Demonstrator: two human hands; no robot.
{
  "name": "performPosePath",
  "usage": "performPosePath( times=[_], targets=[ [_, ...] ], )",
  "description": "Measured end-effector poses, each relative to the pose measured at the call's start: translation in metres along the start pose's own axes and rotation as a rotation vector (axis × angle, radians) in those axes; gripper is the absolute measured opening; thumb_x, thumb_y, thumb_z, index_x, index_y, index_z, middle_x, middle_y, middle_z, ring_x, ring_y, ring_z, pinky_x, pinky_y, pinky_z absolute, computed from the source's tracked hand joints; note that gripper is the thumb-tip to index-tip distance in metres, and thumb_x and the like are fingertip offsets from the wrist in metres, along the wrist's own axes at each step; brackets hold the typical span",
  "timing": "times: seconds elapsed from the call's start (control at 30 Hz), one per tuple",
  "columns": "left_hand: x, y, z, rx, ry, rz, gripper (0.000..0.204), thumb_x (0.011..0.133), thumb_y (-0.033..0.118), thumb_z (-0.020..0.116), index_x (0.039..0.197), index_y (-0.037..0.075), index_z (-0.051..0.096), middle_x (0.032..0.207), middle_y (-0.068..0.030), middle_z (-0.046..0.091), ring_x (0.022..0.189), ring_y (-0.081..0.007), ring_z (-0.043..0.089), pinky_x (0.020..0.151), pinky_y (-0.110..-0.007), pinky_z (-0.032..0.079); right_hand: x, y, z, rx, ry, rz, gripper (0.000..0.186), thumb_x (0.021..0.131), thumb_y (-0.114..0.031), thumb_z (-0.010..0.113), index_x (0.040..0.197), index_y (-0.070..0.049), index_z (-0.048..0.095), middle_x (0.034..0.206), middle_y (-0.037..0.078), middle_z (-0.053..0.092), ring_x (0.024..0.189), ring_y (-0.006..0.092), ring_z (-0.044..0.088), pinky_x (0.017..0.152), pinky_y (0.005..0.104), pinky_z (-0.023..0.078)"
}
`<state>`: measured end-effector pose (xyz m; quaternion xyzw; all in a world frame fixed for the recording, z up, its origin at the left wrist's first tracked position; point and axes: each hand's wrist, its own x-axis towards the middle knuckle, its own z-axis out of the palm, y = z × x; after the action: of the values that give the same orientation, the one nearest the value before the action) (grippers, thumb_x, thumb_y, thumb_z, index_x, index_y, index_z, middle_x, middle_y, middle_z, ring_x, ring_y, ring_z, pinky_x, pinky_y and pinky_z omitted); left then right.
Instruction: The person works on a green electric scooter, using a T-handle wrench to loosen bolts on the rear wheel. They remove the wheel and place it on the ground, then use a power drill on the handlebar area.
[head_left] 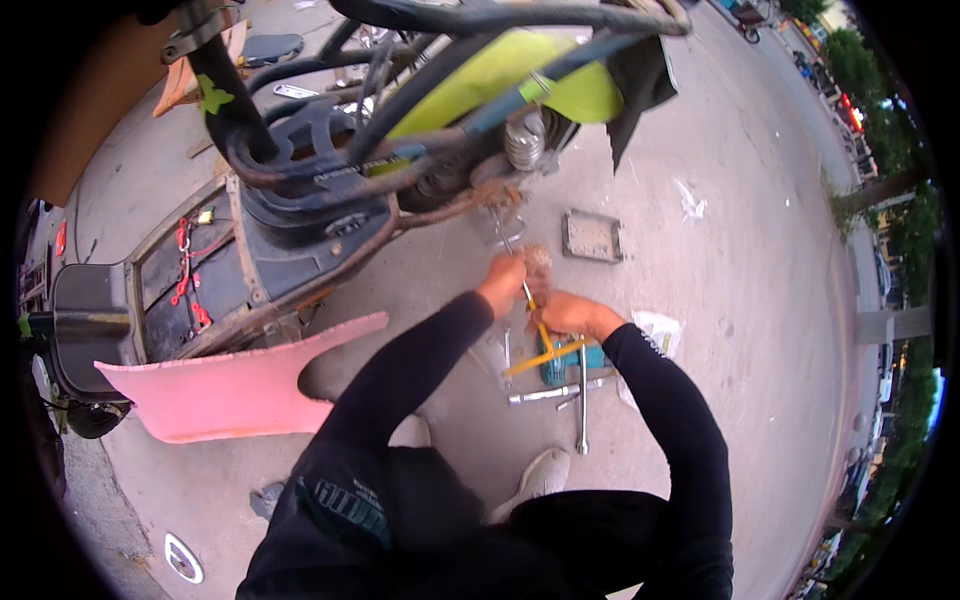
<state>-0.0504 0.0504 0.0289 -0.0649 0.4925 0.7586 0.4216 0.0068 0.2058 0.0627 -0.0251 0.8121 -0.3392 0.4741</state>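
A T-handle wrench [547, 346] with a yellow crossbar and a thin silver shaft slants up from my hands toward the scooter's rusty bracket [497, 194]. My left hand [503, 281] is closed around the upper shaft, close below the bracket. Lower down, my right hand [566, 313] grips the yellow part just above the crossbar; its fingers are somewhat blurred. Whether the wrench's tip sits on a bolt is too small and smeared to tell. The electric scooter [330, 215] stands ahead and to the left, with bare frame tubes and a yellow-green panel [540, 75].
Below my hands lie a teal power tool [553, 371], a silver socket bar [560, 390] and a cross-shaped wrench [583, 410]. A pink body panel [230, 395] leans left. A dark rectangular frame [591, 236] and a white plastic bag [657, 330] lie right. The scooter's open floorboard shows red-tipped wires [183, 265].
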Motion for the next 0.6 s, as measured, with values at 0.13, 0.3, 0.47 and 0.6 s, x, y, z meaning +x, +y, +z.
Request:
performPosePath(
  times=[0.13,0.3,0.47,0.6],
  targets=[
    [-0.002,-0.009,-0.009,-0.013,-0.087,0.013,0.052,0.106,0.039,0.028,0.126,-0.002,0.054,0.110,-0.0147,0.067,0.098,-0.0286,0.066,0.085,-0.043,0.055,0.007,0.026,0.005,0.078,-0.074,-0.164,0.026,0.088,-0.013,0.057,0.107,0.005,0.064,0.091,0.010,0.071,0.071,0.0146,0.068,0.063,0.0283,0.056],
    [0.001,0.038,-0.015,0.072,0.285,0.009,0.036,0.102,0.022,0.039,0.128,0.006,0.057,0.114,-0.0106,0.065,0.100,-0.0212,0.061,0.084,-0.038,0.051,0.024,0.029,0.001,-0.506,0.157,-0.044,0.027,0.083,-0.025,0.066,0.089,0.002,0.070,0.091,0.017,0.072,0.075,0.0272,0.070,0.068,0.0373,0.057],
    [0.033,0.034,-0.086,-0.233,0.252,0.179,0.041,0.096,0.004,0.049,0.136,0.005,0.046,0.136,-0.0073,0.049,0.121,-0.0205,0.052,0.101,-0.042,0.051,0.010,-0.033,0.011,-0.517,0.552,0.294,0.034,0.077,-0.034,0.071,0.080,0.000,0.068,0.091,0.024,0.069,0.085,0.0392,0.068,0.076,0.0451,0.055],
    [0.040,0.045,-0.067,-0.343,0.147,0.178,0.039,0.096,0.007,0.053,0.134,0.003,0.049,0.134,-0.0074,0.052,0.117,-0.0213,0.055,0.100,-0.039,0.050,0.014,0.014,0.001,-0.466,0.531,0.169,0.028,0.079,-0.027,0.068,0.084,0.001,0.069,0.090,0.025,0.069,0.084,0.0410,0.068,0.077,0.0454,0.055]
  ],
)
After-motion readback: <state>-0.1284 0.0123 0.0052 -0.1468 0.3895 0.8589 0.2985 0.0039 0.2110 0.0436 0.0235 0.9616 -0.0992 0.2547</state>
